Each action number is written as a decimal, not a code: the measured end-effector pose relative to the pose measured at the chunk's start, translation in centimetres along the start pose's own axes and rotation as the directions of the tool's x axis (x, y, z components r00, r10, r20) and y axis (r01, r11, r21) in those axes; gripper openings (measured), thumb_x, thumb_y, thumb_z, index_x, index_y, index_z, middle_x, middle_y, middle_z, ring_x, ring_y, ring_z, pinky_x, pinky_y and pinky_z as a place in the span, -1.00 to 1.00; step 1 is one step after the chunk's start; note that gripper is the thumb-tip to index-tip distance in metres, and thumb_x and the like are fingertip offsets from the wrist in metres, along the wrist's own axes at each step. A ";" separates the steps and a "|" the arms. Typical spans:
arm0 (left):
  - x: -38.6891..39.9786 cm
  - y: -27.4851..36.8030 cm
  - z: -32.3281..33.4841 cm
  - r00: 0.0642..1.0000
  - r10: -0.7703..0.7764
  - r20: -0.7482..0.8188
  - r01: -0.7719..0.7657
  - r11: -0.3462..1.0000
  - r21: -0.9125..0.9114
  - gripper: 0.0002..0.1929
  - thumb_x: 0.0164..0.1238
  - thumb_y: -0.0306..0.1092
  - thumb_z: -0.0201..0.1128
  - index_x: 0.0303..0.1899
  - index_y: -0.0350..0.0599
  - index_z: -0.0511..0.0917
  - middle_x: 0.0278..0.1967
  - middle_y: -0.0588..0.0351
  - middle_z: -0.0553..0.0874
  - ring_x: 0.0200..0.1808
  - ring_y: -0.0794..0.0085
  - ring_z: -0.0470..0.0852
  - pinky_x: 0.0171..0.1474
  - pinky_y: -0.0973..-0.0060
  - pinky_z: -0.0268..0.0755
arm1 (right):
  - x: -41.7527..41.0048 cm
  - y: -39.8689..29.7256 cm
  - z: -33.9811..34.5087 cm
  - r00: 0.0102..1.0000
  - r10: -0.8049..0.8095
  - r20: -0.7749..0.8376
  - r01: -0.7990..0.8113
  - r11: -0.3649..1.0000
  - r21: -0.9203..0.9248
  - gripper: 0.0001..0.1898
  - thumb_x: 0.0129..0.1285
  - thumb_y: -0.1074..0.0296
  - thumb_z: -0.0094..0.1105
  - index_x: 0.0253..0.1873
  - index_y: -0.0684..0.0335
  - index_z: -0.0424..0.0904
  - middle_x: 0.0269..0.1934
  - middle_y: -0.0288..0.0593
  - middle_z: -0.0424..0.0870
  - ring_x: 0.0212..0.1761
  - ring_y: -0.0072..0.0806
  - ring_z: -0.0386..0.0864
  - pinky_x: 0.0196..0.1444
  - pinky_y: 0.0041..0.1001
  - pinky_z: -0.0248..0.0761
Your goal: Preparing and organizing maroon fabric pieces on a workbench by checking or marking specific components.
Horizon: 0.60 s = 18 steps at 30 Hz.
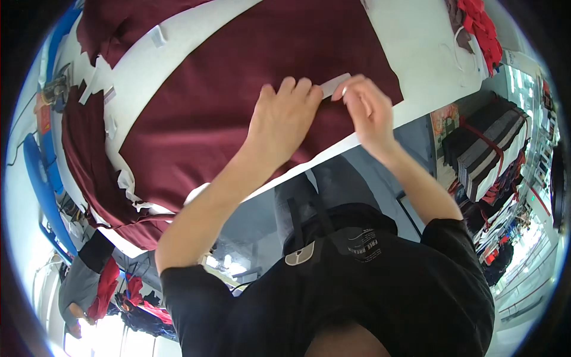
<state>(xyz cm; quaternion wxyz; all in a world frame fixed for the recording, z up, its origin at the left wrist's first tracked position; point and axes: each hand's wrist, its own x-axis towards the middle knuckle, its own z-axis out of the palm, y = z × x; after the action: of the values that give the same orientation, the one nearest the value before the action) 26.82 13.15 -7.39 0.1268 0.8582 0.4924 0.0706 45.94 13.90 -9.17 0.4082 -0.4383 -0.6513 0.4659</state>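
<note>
A large piece of maroon fabric lies spread on the white tabletop before me. My left hand is over the fabric with its fingers curled at the left end of a small white strip, which it seems to grip. My right hand is at the strip's other end, thumb and fingers bent close together and slightly blurred. Whether the right fingertips pinch the strip is hard to see. The strip slants above the fabric near its right corner; its left end is hidden by my left fingers.
More maroon fabric is bunched along the table's left side, beside white scraps. A small white piece lies farther back. Red cloth rests at the far right corner. Tied fabric stacks stand at right. A person is at lower left.
</note>
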 end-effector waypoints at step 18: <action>3.6 -2.4 -1.7 0.749 -0.360 0.557 0.653 0.549 -0.522 -0.81 0.39 -0.36 0.29 -0.16 -0.30 0.72 -0.62 0.32 0.49 -0.57 0.70 0.32 -0.50 0.58 0.18 | -0.3 2.1 2.7 0.979 -0.202 0.005 0.187 0.898 -0.398 -0.85 0.17 0.61 0.27 -0.27 0.29 0.46 -0.20 -0.11 0.43 -0.23 -0.22 0.46 -0.28 -0.34 0.40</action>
<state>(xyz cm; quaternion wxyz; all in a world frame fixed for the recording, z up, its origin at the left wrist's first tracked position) 26.27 17.62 -6.50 0.5453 0.5577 0.6247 0.0375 43.86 13.37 -11.90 0.3673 -0.4529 -0.7651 0.2731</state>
